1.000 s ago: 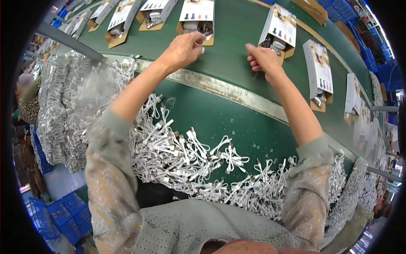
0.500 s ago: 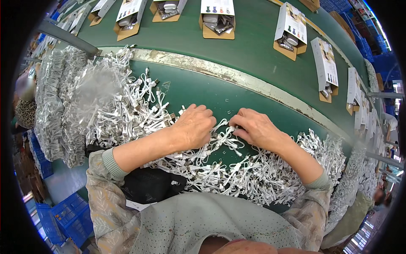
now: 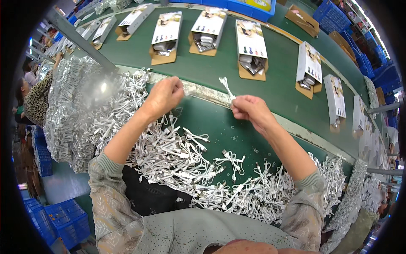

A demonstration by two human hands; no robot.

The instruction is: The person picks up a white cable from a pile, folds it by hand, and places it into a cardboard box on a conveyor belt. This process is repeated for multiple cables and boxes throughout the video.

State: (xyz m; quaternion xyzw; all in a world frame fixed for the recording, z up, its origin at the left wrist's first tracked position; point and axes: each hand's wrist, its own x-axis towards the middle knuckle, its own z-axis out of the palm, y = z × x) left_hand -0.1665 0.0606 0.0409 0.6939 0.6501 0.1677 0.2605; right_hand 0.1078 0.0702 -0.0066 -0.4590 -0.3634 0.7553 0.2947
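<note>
My right hand (image 3: 252,111) pinches a short white USB cable (image 3: 227,88), coiled and standing up from the fingertips near the ledge. To its left, my left hand (image 3: 164,97) is raised with the fingers curled together; whatever they hold, if anything, is blurred. Beneath both hands a large heap of white cables (image 3: 163,148) spreads over the green table (image 3: 211,122). A small loose cluster of cables (image 3: 231,163) lies apart from the heap, in the middle. Tiny clear bits are scattered near it.
Beyond a worn pale ledge (image 3: 207,93), a green conveyor (image 3: 135,48) carries several open white boxes (image 3: 251,44) with packed items. Plastic-bagged cables (image 3: 69,114) pile up at the left. A black cloth (image 3: 148,192) lies before me. Blue crates (image 3: 67,220) stand lower left; a co-worker (image 3: 38,97) is beyond.
Both hands have risen from the heap toward the ledge and moved apart. The right hand now holds one cable clear of the others. The boxes sit lower in the view.
</note>
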